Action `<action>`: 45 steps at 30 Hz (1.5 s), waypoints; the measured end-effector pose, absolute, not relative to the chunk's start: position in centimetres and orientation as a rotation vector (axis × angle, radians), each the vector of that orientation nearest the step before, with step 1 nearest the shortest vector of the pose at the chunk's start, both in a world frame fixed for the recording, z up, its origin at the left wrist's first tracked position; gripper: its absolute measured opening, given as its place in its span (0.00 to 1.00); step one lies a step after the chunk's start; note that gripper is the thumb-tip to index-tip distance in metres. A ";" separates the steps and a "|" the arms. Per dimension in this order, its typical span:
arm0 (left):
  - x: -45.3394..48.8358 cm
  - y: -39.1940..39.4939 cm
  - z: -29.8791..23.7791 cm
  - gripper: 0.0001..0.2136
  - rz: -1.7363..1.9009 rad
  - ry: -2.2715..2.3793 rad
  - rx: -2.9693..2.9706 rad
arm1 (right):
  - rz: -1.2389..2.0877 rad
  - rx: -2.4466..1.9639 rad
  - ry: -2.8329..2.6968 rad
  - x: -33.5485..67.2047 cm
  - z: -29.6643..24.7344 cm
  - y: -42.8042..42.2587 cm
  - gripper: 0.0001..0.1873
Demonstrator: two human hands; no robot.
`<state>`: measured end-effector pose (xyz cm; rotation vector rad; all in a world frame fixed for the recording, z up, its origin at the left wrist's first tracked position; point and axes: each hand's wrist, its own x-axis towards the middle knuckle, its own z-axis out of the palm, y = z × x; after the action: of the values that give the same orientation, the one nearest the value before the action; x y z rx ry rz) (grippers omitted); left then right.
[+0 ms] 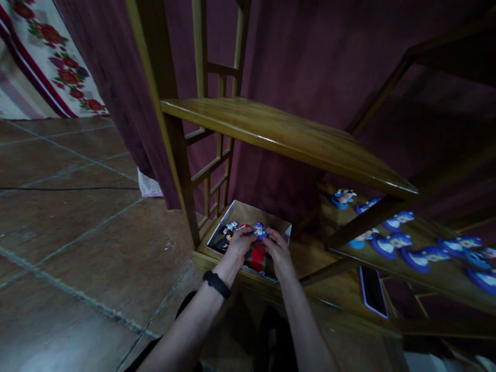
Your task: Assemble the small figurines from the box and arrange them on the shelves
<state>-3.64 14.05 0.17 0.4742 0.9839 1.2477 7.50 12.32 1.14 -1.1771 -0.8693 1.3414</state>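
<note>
Blue figurine pinched between the fingertips of both hands, left hand and right hand closed on it. It sits just above an open box of mixed figures on the bottom shelf. Black wristband on left wrist. To the right: row of blue figures, phone face up. Any print too small to read.
</note>
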 end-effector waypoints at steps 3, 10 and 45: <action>-3.6 14.1 0.1 0.10 1.259 0.976 0.460 | 1.346 -1.176 -0.876 7.4 1.3 12.3 0.18; -3.8 14.0 0.1 0.13 1.258 0.988 0.477 | 1.346 -1.171 -0.913 7.4 1.3 12.3 0.18; -3.6 14.1 0.6 0.07 1.225 1.045 0.407 | 1.341 -1.232 -0.897 7.7 1.4 12.4 0.17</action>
<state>-3.58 14.10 0.60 0.4066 1.0447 1.2246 7.66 12.44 1.36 -1.2319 -0.8974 1.3409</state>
